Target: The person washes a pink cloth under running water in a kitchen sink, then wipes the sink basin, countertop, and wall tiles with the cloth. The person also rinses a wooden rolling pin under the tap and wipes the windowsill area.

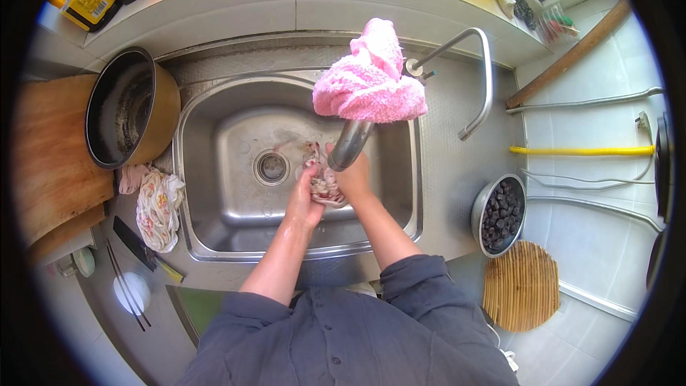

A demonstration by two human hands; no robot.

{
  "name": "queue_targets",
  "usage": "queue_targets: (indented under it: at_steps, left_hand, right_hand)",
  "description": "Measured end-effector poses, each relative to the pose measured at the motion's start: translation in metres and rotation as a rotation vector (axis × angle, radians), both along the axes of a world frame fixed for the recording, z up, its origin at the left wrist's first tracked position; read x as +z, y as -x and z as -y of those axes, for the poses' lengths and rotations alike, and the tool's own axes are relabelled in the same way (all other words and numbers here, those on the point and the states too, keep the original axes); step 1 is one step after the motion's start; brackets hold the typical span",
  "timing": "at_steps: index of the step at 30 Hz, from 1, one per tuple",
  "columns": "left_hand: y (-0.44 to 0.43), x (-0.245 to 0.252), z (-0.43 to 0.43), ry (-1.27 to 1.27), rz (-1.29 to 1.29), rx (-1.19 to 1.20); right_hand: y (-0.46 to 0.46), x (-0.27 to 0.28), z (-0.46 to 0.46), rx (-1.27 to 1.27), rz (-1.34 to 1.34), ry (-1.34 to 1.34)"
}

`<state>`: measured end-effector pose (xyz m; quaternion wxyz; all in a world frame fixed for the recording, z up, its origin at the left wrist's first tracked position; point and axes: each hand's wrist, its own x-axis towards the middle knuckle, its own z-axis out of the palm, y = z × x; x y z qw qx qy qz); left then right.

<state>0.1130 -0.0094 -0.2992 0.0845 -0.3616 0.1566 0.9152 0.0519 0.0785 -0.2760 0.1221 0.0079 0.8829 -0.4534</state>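
Observation:
Both wet hands are inside the stainless steel sink (241, 123), right of the round drain (271, 167). Between them is a crumpled wet cloth (328, 188), pale with reddish and dark patches. My left hand (305, 198) grips its left side, thumb uppermost. My right hand (353, 174) is at its right side, its fingers partly hidden behind the faucet spout (351, 145). The spout comes down over the hands, and a pink fluffy towel (370, 86) is wrapped around the top of the faucet.
Left of the sink are a deep pot (169, 102), wooden boards (53, 150), a floral cloth (159, 209), a kitchen knife (134, 244) and chopsticks (126, 284). A slim bent tap (485, 75), a metal bowl of dark pieces (501, 214) and a slatted round mat (521, 289) are at right.

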Motion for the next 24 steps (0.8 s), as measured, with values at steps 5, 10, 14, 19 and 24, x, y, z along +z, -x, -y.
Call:
queue_targets:
  at_steps: [5, 10, 14, 19, 24]
  left_hand:
    - [-0.012, -0.079, 0.021, -0.441, -0.471, -0.016]
    - [0.0, 0.008, 0.012, 0.047, -0.102, -0.019]
    - [0.0, -0.006, 0.023, 0.084, -0.04, -0.009]
    - [0.003, -0.05, 0.047, -0.089, -0.188, -0.027]
    - [0.008, -0.026, 0.015, 0.237, -0.028, 0.031]
  right_hand:
    - [-0.041, -0.015, 0.023, 0.266, -0.455, -0.001]
    - [0.01, -0.035, -0.009, -0.164, 0.441, 0.543]
    - [-0.005, -0.036, -0.004, -0.01, 0.252, 0.51]
    - [-0.047, 0.01, 0.035, 0.271, -0.324, -0.265]
    - [-0.011, -0.054, 0.007, -0.116, 0.177, 0.295]
